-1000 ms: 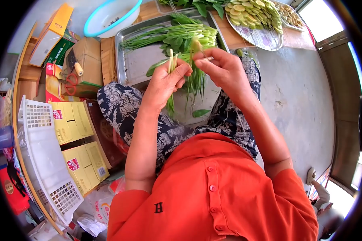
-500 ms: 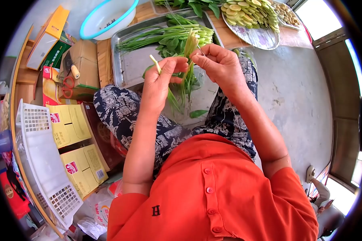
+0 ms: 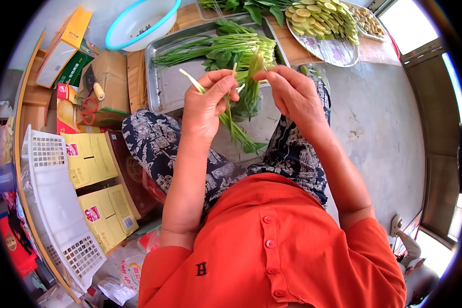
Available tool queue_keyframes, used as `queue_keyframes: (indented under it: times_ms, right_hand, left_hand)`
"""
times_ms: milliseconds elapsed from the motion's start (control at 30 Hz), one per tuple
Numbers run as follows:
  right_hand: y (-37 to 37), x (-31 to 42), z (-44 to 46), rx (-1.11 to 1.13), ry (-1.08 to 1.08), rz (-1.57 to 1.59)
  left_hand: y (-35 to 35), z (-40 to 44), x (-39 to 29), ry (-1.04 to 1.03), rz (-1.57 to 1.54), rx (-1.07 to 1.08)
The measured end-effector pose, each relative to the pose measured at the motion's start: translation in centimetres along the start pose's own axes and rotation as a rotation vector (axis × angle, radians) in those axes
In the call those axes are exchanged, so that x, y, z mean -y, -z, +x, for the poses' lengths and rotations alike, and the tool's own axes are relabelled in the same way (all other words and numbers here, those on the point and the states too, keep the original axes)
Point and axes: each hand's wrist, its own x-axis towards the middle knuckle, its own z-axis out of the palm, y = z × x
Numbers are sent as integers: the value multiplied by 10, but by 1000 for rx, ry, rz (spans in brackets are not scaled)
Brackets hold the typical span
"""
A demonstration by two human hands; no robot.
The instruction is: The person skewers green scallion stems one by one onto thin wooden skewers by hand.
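Observation:
My left hand (image 3: 205, 108) is closed round a thin green stalk (image 3: 193, 82); its whitish end sticks out past the thumb on the left. Long green leaves (image 3: 241, 137) hang below that hand over the floor. My right hand (image 3: 292, 92) is closed in a pinch at the upper part of a bunch of green leaves (image 3: 251, 82) between the hands. Fingers hide exactly how the bunch is held. Just beyond the hands, a metal tray (image 3: 156, 92) bears long thin greens (image 3: 200, 51) and broader-leaved greens.
A blue-rimmed basin (image 3: 119, 41) stands at the back left. A plate (image 3: 339, 56) of pale green slices lies at the back right. Scissors (image 3: 89, 110), a cardboard box (image 3: 108, 77) and a white plastic basket (image 3: 49, 190) are on the left. Another person (image 3: 413, 256) is at lower right.
The leaf bunch between my hands has turned, and the hanging leaves have swung to the right. My right hand has shifted slightly right and down. The left stalk's pale end has tilted further left.

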Motion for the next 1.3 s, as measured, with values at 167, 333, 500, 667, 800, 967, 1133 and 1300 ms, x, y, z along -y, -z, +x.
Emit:
queue_keyframes:
  times_ms: [167,333,500,667,800,967,1133,1300]
  right_hand:
    - [9,9,-25,188,-150,-56]
    - [6,10,-34,224,-125,-73]
    - [5,11,-34,235,-145,-80]
    - [3,8,-34,210,-69,-109]
    - [4,8,-34,217,-88,-124]
    - [2,6,-33,212,-54,-146]
    - [2,8,-33,218,-83,-152]
    - [0,7,-33,216,-71,-160]
  left_hand:
    - [16,5,-7,26,-88,-7]
    - [15,7,-8,-9,-88,-26]
    - [14,8,-7,-8,-85,-23]
    - [15,6,-8,5,-53,-8]
    - [14,5,-9,12,-54,-7]
    - [15,6,-9,3,-59,-5]
    - [16,5,-9,1,-63,-13]
    - [18,5,-9,-3,-50,-12]
